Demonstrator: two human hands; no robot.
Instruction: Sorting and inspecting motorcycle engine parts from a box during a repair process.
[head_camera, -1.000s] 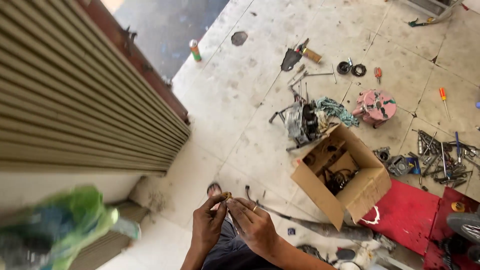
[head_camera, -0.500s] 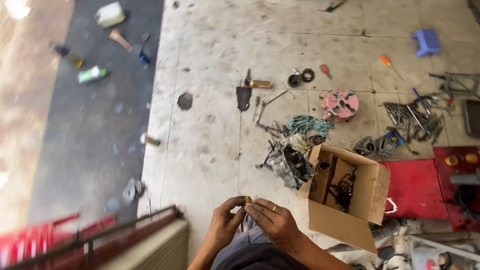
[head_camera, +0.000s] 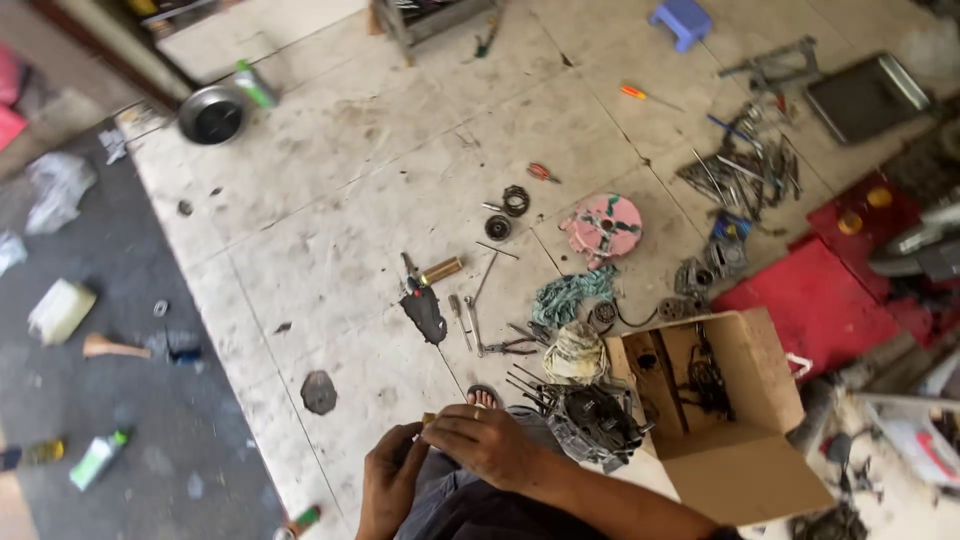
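Note:
My left hand (head_camera: 390, 478) and my right hand (head_camera: 482, 443) meet at the bottom middle of the view, above my knees. Together they pinch a small brass-coloured part (head_camera: 428, 419) at the fingertips; most of it is hidden by the fingers. An engine block (head_camera: 590, 420) with studs sticking out lies on the tiled floor just right of my right hand. An open cardboard box (head_camera: 740, 420) with dark parts inside stands further right.
Tools, pliers (head_camera: 512, 346), gears (head_camera: 514, 200), a pink round plate (head_camera: 602, 226), rags (head_camera: 570, 296) and a red tray (head_camera: 820, 300) are spread over the floor ahead. A metal bowl (head_camera: 212, 115) and blue stool (head_camera: 680, 20) sit far off. Litter lies on dark ground at left.
The view has swung from a shutter at left toward the open floor and right. Both hands stay together on the small part throughout.

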